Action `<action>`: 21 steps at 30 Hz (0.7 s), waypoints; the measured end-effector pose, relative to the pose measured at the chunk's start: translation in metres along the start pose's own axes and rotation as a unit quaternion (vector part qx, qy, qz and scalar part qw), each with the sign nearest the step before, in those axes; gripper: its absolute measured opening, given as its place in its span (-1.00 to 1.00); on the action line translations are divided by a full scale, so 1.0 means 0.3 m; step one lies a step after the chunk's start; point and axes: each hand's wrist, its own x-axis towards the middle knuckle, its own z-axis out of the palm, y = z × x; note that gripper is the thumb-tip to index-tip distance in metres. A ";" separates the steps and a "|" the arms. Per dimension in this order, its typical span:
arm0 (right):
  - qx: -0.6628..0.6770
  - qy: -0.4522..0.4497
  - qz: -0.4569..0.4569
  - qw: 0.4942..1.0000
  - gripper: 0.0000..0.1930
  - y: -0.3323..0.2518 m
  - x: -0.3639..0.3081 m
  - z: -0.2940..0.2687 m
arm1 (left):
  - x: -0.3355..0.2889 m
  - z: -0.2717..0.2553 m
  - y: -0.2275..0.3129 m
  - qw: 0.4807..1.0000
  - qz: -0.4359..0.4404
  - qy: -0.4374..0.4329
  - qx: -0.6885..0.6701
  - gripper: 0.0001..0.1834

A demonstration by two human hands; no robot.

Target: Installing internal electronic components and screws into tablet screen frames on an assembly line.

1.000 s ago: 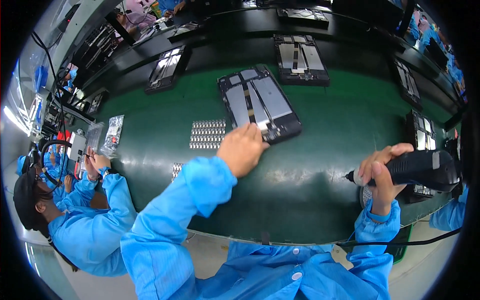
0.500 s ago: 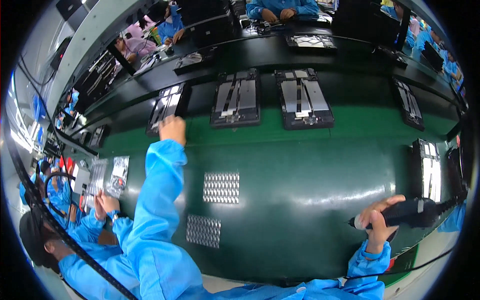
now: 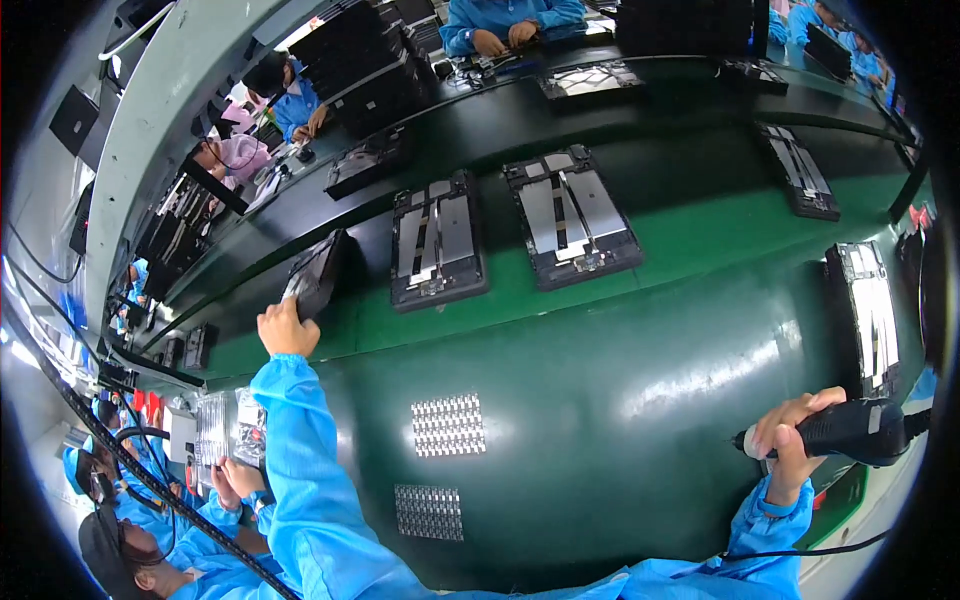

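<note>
At the far left of the green bench, my left hand [image 3: 288, 328] is closed on the near end of an opened tablet in a black tray [image 3: 318, 270], which looks tilted; the fingertips are partly hidden. My right hand [image 3: 793, 440] holds a black electric screwdriver [image 3: 850, 431] at the right, its tip pointing left above the bench. Another opened tablet [image 3: 872, 310] lies just beyond that hand. Two sheets of small metal parts, an upper sheet [image 3: 448, 426] and a lower sheet [image 3: 430, 512], rest between my arms.
Two more opened tablets, one at centre left [image 3: 438, 240] and one at centre [image 3: 572, 217], lie across the bench, with another tablet [image 3: 798, 170] at far right. A co-worker [image 3: 120, 550] sits close on my left. A black cable [image 3: 130, 460] crosses the left side.
The view has turned, so the bench appears shifted. My left hand now grips the left tablet's end, and that tablet has tipped. My right hand still holds the screwdriver.
</note>
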 end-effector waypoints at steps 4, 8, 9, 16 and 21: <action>0.024 -0.015 0.016 0.999 -0.57 -0.003 0.006 0.020 | -0.006 -0.267 -0.010 0.979 -0.003 0.201 -0.041 -0.73; -0.066 -0.024 -0.027 0.997 -0.60 -0.033 -0.021 -0.084 | -0.037 -0.542 0.190 0.948 -0.060 0.259 -0.176 -0.75; -0.013 -0.035 -0.028 0.999 -0.65 -0.034 -0.029 -0.095 | -0.073 -0.619 0.230 0.941 -0.025 0.279 -0.190 -0.74; 0.003 -0.044 -0.090 0.995 -0.78 -0.024 0.002 -0.157 | -0.295 -0.827 0.661 0.866 0.163 0.269 -0.390 -0.57; -0.033 0.024 -0.084 0.996 -0.86 -0.022 0.043 -0.266 | -0.529 -0.831 1.050 0.840 0.149 0.206 -0.479 -0.57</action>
